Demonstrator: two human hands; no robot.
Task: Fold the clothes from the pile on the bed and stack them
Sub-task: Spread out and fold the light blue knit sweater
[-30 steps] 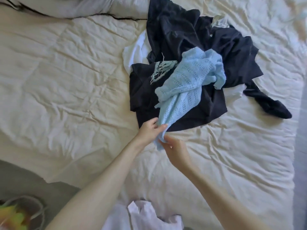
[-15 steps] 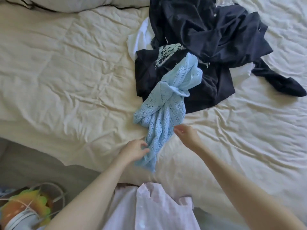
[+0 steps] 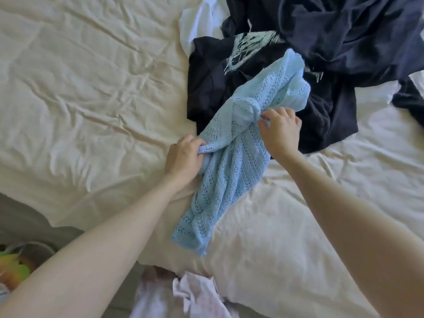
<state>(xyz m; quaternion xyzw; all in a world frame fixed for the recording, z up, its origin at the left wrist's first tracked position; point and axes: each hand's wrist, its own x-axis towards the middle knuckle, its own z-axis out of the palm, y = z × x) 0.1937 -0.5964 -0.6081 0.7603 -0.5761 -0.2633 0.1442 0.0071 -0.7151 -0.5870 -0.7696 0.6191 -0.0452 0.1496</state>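
A cream, wrinkled bed (image 3: pixel 80 106) fills the view. The pile (image 3: pixel 332 42) of dark navy clothes, with white pieces showing beneath, sits toward its far right. A light blue knit garment (image 3: pixel 229 171) trails from the pile's near side down to the bed's near edge, twisted at its middle. The left hand (image 3: pixel 183 157) grips a bunched fold on its left side; the right hand (image 3: pixel 281 129) pinches the twisted part.

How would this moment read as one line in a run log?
step: untangling | item: light blue knit, twisted | left hand: grips knit | right hand: grips knit | dark pile: unfolded | stack: none seen
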